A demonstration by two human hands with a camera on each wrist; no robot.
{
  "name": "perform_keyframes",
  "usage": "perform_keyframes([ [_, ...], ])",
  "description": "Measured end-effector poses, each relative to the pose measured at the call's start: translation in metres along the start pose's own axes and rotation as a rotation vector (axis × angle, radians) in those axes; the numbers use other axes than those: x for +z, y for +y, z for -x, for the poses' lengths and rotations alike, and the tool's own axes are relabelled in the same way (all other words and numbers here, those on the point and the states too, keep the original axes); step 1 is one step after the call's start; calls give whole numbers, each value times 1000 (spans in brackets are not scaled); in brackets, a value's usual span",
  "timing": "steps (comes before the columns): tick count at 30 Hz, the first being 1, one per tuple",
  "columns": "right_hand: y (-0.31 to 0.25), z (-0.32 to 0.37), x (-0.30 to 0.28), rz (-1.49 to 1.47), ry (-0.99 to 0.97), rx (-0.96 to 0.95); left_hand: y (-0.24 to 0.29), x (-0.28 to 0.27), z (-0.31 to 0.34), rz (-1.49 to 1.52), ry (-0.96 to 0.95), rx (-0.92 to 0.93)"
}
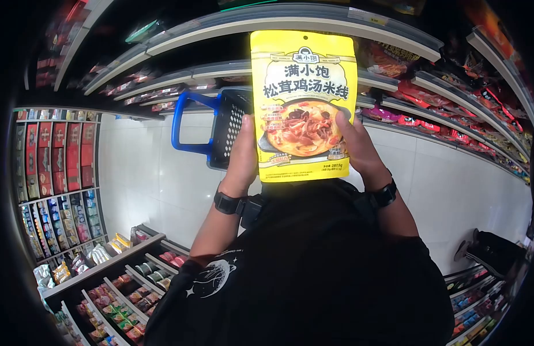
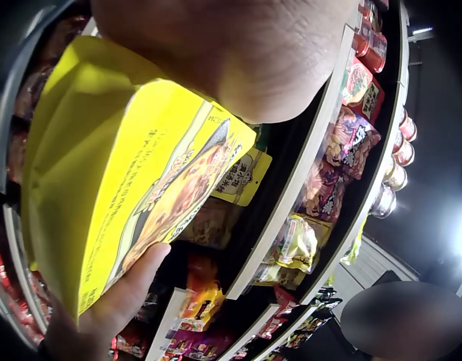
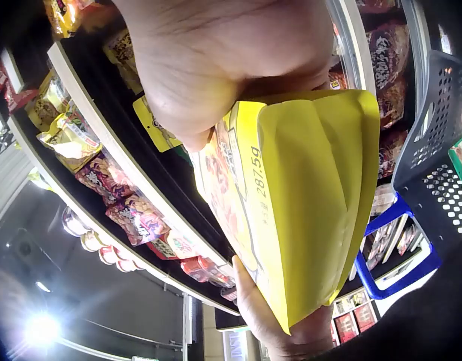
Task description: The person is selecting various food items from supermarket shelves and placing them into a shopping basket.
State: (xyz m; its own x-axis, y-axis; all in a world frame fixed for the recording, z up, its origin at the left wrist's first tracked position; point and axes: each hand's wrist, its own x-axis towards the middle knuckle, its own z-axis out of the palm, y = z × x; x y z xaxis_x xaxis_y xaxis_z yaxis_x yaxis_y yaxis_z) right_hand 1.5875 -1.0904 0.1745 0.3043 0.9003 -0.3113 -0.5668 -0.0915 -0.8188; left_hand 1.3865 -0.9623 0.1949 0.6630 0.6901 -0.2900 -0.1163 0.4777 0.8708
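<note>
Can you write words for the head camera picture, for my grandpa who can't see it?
A bright yellow packet printed with a picture of food is held up between a person's left hand and right hand. A dark basket with a blue handle shows to its left, and stocked shop shelves curve behind it.

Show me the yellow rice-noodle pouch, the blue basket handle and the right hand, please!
Yellow rice-noodle pouch (image 1: 304, 106): head view, middle of its printed front.
Blue basket handle (image 1: 175, 124): head view, its outer bar.
Right hand (image 1: 362, 147): head view, middle of the hand.
</note>
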Motion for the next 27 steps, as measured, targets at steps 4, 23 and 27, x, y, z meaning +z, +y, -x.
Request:
perform_keyframes([
  [4, 3, -1, 0, -52, -17, -6, -2, 0, -1, 77, 41, -31],
  [23, 16, -12, -4, -487, -315, 239, 15, 18, -15, -202, -24, 158],
  [27, 15, -10, 24, -660, -851, 279, 1, 13, -30, 228, -310, -71],
])
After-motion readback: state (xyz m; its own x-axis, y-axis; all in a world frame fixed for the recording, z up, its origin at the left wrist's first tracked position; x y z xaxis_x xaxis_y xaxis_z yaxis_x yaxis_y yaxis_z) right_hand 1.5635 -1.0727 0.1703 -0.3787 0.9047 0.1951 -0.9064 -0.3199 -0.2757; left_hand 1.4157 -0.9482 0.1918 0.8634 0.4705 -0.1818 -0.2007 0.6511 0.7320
